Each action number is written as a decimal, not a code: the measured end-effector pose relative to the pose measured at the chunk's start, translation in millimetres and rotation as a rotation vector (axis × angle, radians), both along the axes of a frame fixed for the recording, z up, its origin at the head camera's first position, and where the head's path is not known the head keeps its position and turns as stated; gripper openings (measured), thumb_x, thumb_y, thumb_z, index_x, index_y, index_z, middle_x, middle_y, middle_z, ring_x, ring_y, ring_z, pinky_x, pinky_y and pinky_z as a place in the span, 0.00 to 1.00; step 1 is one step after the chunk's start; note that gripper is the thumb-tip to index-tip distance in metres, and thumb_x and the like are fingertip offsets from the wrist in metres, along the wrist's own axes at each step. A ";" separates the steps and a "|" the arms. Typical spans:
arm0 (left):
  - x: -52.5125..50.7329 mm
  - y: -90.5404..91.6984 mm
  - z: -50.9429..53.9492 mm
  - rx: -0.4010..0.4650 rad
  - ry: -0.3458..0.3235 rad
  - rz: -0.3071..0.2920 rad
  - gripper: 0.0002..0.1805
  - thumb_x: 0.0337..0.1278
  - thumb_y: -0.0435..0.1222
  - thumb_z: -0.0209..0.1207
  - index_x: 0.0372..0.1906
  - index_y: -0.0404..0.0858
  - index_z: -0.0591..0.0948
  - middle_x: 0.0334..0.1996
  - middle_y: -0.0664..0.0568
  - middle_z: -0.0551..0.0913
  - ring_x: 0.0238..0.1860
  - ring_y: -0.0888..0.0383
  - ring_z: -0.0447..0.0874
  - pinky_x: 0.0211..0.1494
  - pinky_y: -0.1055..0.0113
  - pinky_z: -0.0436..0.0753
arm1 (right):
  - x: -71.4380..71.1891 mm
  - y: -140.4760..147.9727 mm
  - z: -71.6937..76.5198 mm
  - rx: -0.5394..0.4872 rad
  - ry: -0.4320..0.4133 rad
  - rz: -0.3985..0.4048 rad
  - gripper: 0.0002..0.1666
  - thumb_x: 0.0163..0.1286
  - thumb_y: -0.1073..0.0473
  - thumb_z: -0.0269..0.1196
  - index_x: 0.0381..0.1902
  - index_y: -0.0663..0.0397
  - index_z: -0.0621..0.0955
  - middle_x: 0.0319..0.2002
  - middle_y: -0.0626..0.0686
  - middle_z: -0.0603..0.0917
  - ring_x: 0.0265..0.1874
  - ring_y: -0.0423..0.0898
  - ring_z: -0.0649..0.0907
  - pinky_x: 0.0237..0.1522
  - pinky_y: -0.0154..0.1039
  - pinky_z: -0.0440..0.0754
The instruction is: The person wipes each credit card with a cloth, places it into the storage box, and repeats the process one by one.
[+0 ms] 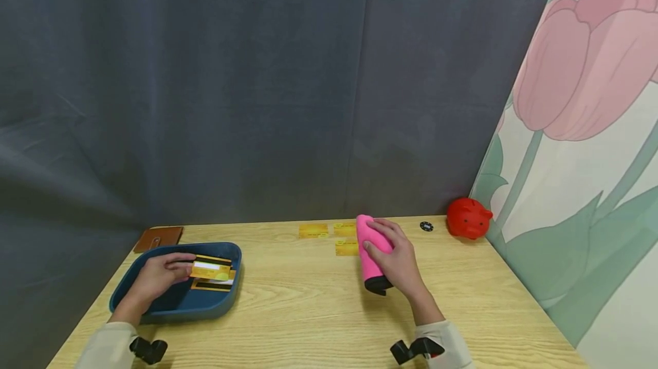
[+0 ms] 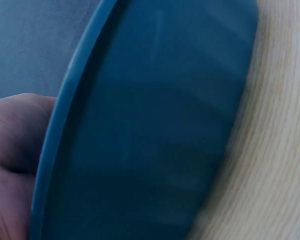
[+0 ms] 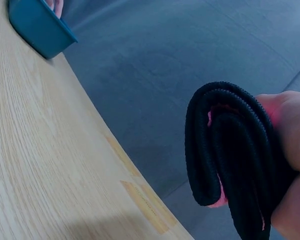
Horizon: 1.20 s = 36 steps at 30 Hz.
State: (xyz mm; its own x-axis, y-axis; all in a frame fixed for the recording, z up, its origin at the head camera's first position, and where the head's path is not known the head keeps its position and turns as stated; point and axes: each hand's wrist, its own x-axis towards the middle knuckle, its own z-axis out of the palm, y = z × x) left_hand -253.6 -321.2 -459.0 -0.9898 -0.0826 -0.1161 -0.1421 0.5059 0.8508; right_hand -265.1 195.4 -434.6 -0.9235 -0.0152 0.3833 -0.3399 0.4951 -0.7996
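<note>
Over the blue basin [image 1: 180, 316] at the left, my left hand [image 1: 160, 275] pinches a yellow card [image 1: 211, 269] with a black stripe. Another such card [image 1: 212, 285] shows beneath it, inside the basin. In the left wrist view the basin wall [image 2: 155, 110] hides my fingers and the card. My right hand [image 1: 398, 257] grips a rolled pink cloth [image 1: 371, 243] with a black edge, held above the table. The right wrist view shows the roll's dark folded end [image 3: 230, 150]. Close to the roll, several yellow cards [image 1: 313, 231] lie flat on the table.
A brown leather wallet-like item [image 1: 159, 237] lies behind the basin. Toward the back right are a black poker chip [image 1: 426, 226] and a red piggy bank [image 1: 468, 218]. A grey curtain [image 1: 257, 100] hangs along the table's rear edge, and a flower-painted wall [image 1: 591, 215] borders the right.
</note>
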 end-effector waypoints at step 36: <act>5.1 -7.2 11.4 -0.153 0.029 -0.016 0.21 0.68 0.33 0.64 0.62 0.26 0.81 0.48 0.38 0.91 0.42 0.58 0.92 0.45 0.61 0.91 | -2.9 11.5 0.4 -0.031 -0.046 -0.034 0.29 0.68 0.55 0.71 0.67 0.43 0.81 0.72 0.54 0.74 0.64 0.58 0.77 0.57 0.50 0.81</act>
